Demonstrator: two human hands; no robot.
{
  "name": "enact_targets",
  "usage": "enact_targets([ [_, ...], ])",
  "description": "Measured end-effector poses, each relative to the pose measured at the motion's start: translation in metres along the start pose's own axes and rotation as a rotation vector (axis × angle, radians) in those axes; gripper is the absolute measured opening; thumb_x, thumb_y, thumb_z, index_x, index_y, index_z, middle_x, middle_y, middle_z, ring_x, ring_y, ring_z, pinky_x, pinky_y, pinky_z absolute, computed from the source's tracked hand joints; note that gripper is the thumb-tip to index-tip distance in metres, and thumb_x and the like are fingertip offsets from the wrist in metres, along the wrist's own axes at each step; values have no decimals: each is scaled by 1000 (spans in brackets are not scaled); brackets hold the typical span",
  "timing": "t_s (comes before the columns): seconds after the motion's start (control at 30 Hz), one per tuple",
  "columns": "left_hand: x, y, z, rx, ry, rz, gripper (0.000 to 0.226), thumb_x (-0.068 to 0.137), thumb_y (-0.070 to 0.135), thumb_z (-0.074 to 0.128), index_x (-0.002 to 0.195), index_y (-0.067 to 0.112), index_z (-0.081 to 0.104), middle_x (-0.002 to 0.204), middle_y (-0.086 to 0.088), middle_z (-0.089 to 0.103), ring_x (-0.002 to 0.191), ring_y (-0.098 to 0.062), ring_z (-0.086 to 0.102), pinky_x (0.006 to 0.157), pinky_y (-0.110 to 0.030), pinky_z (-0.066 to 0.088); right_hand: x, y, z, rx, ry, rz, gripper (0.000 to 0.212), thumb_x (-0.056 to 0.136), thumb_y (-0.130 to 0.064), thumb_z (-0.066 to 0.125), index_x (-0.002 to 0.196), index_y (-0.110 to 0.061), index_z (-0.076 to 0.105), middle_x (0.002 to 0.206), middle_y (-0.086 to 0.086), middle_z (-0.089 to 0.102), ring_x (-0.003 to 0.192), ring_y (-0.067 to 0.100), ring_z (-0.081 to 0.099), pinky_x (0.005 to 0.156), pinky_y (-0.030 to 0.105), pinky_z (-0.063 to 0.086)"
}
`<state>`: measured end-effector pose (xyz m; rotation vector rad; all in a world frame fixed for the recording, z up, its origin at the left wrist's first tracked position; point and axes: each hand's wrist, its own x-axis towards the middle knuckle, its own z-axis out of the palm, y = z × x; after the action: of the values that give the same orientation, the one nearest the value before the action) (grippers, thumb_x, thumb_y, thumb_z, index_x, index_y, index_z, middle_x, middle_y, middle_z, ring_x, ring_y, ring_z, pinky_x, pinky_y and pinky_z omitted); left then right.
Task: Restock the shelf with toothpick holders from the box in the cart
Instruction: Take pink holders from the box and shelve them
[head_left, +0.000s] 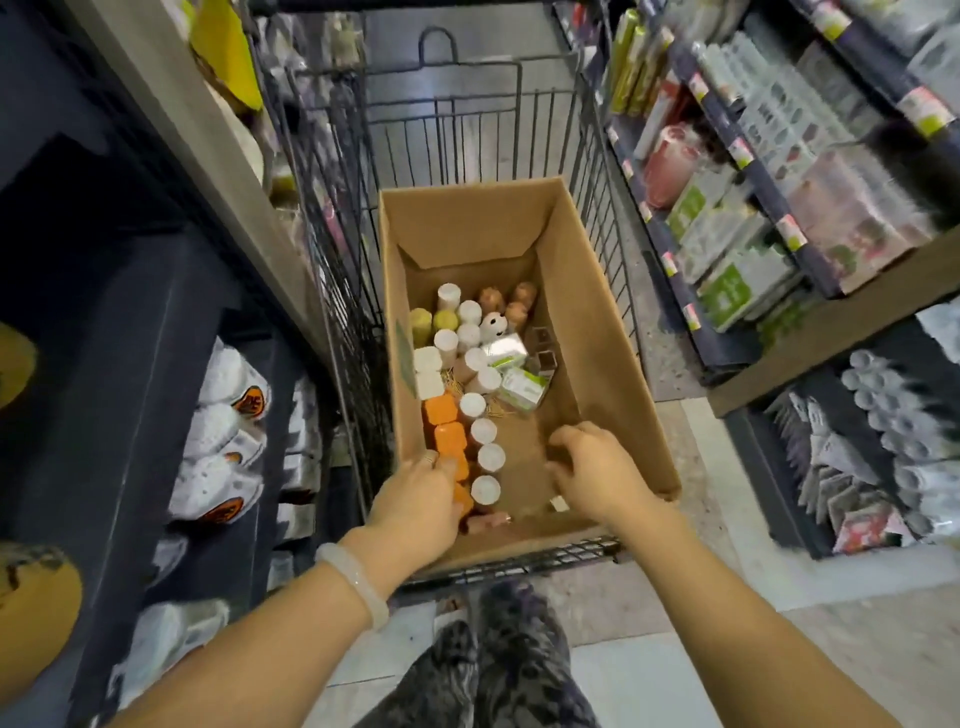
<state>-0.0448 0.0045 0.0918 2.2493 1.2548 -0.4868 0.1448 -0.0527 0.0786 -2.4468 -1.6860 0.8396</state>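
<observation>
left hand (423, 499) holds the orange holders (447, 441); right hand (592, 470), loosely curled, holds nothing. just beside the grip, white-capped holders (487, 457) may topple if bumped.

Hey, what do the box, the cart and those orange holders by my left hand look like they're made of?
The box looks like corrugated cardboard: matte brown walls with folded flaps. The cart looks like dark metal wire, thin bars forming a grid. The orange holders are probably plastic: even, saturated colour with smooth rounded tops, though blur leaves that open. The left hand touches them.
</observation>
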Motion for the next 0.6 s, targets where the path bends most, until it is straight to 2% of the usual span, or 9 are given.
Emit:
enact_targets([
  [0.1, 19, 1, 4, -63, -22, -40, 43, 94, 24, 49, 135, 14, 41, 138, -6, 40, 126, -26, 38, 102, -36, 38, 31, 11, -2, -23, -80, -1, 35, 91, -22, 56, 124, -11, 55, 118, 11, 56, 112, 31, 51, 95, 39, 44],
  [0.23, 41, 5, 7, -141, -55, -76, 33, 92, 20, 51, 124, 11, 46, 126, -10, 47, 116, -28, 44, 94, -37, 40, 67, 23, 4, -56, -217, -11, 36, 92, -23, 56, 125, -9, 54, 119, 14, 55, 110, 32, 52, 93, 38, 44],
  [0.43, 75, 11, 16, -242, -131, -244, 52, 95, 18, 50, 143, 19, 31, 143, -6, 35, 128, -25, 37, 102, -31, 33, 110, 39, 26, -90, -415, 2, 38, 94, -22, 53, 130, -9, 50, 126, 16, 51, 115, 33, 50, 92, 35, 41],
  [0.6, 94, 7, 30, -338, -223, -363, 44, 97, 13, 45, 139, 14, 37, 141, -11, 39, 128, -27, 39, 104, -34, 34, 133, 55, 54, -115, -535, 36, 35, 92, -15, 54, 126, -8, 52, 124, 14, 53, 113, 31, 52, 90, 34, 44],
])
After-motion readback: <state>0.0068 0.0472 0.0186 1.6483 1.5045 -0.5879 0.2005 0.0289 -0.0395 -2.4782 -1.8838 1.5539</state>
